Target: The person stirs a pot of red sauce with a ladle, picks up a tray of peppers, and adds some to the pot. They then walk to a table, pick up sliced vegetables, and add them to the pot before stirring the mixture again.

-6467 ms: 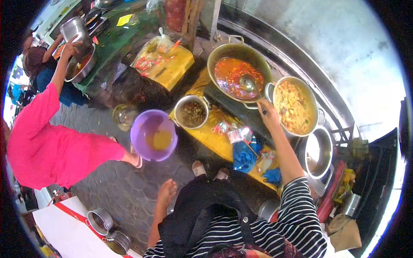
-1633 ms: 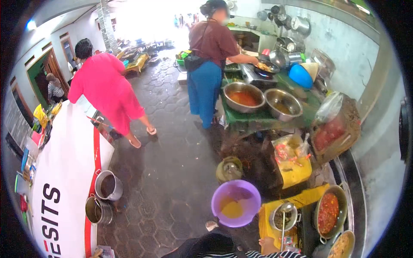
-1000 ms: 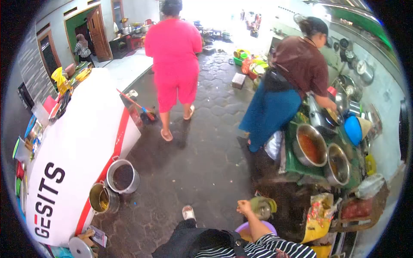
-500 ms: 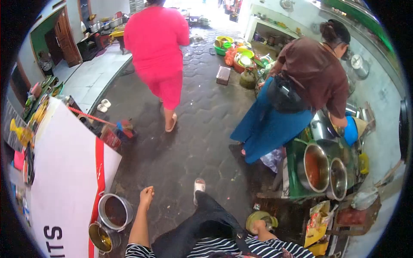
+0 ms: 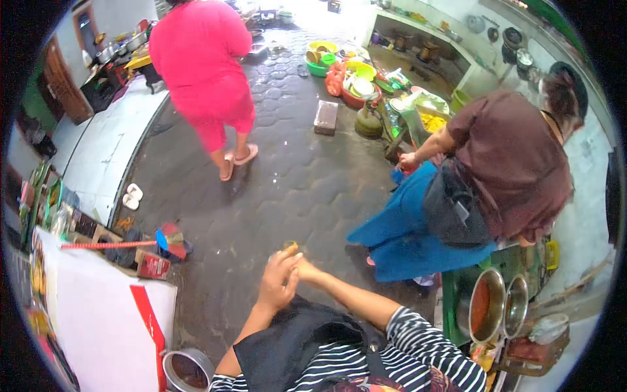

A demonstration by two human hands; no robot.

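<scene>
Both hands meet in front of my body. My left hand (image 5: pixel 279 285) lies against my right hand (image 5: pixel 305 269), its fingers bent over the right fingers. Just past the fingertips shows a small yellowish rim (image 5: pixel 290 244); what it belongs to is hidden by the hands. Most of my right hand's fingers are covered by the left. A dark cloth (image 5: pixel 307 326) hangs over my striped top below the wrists.
A person in pink (image 5: pixel 202 78) stands ahead on the left. Another in a brown top (image 5: pixel 513 157) bends at the right, near a steel pot of red food (image 5: pixel 486 306). A pot (image 5: pixel 188 371) stands lower left. Basins (image 5: pixel 360 91) and a gas cylinder (image 5: pixel 369 123) lie ahead.
My hands have come together from opposite sides; the right has left the greenish round container. The person in pink has shifted left in view, the one in brown to the right.
</scene>
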